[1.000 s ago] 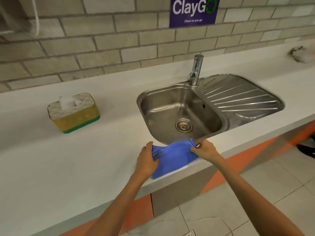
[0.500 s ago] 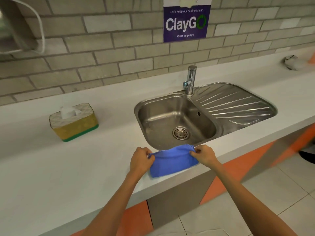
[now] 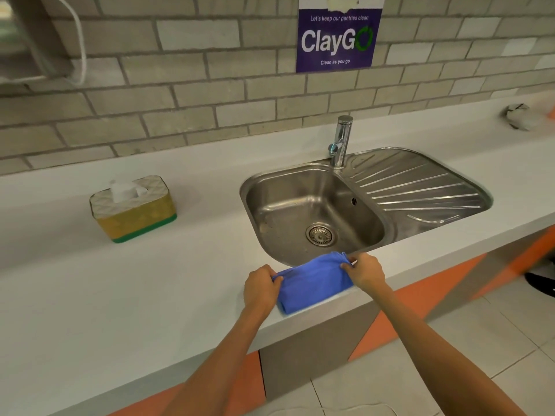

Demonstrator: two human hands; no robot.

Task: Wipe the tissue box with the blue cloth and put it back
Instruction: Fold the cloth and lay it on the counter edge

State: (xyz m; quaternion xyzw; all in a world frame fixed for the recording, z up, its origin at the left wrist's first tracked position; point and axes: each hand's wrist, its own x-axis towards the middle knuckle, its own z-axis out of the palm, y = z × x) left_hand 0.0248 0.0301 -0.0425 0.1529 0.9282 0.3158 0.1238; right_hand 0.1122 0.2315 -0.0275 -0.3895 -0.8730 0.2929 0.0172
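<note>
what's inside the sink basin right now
Only the drain strainer shows in the sink basin; the blue cloth and right hand cover its near rim.

Tissue box point(image 3: 133, 208) sitting on the tabletop point(image 3: 90, 295) over at 9 o'clock, well apart from the sink point(image 3: 315, 217). Sink sunk into the tabletop dead centre, drainboard point(image 3: 420, 187) joined on at its 3 o'clock, tap point(image 3: 341, 139) at 12 behind the basin. Cloth point(image 3: 312, 283) down at 6 o'clock on the front edge, just before the sink rim, pinched between left hand point(image 3: 261, 288) and right hand point(image 3: 365, 270). Sign point(image 3: 338, 34) up on the wall behind the tap.
</note>
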